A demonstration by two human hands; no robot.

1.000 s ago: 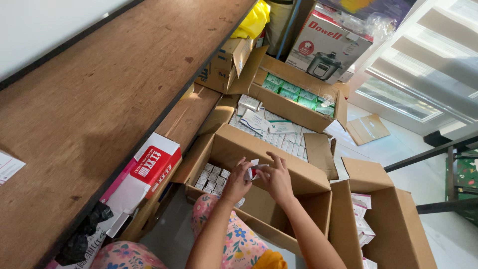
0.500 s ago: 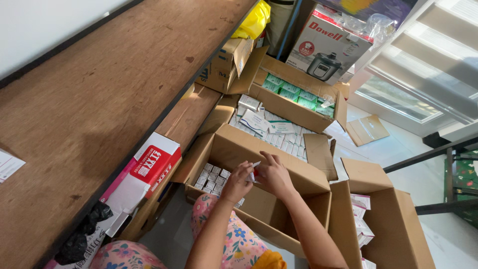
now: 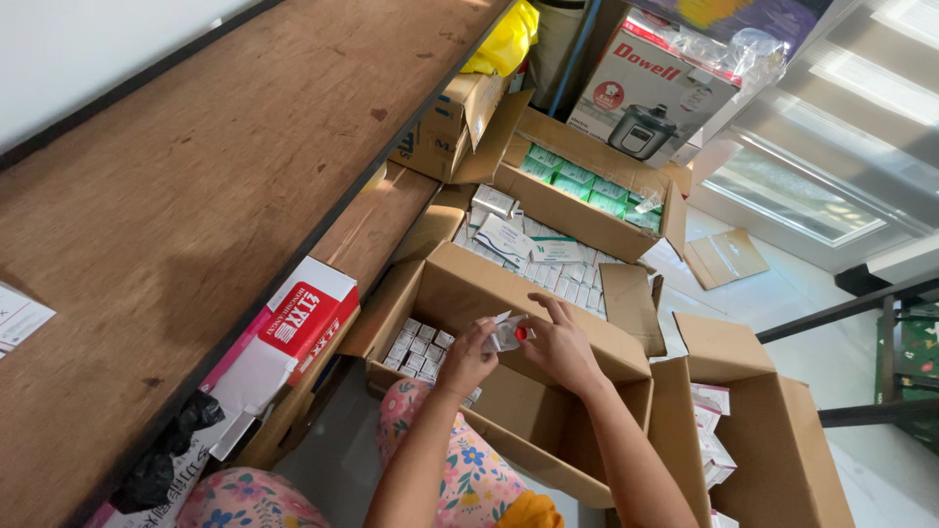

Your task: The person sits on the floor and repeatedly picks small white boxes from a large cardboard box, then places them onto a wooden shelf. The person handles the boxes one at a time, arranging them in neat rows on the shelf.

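Holding the same small packet (image 3: 509, 333) — both hands unmoved over the open carton (image 3: 597, 337).

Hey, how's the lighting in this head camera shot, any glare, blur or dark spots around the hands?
Head view: daylight blows out the pale floor at upper right; the gap under the wooden shelf lies in shadow; the left hand and right hand are evenly lit and fairly sharp, holding a small pale packet over the open cardboard box; straight edges bow slightly toward the frame borders.
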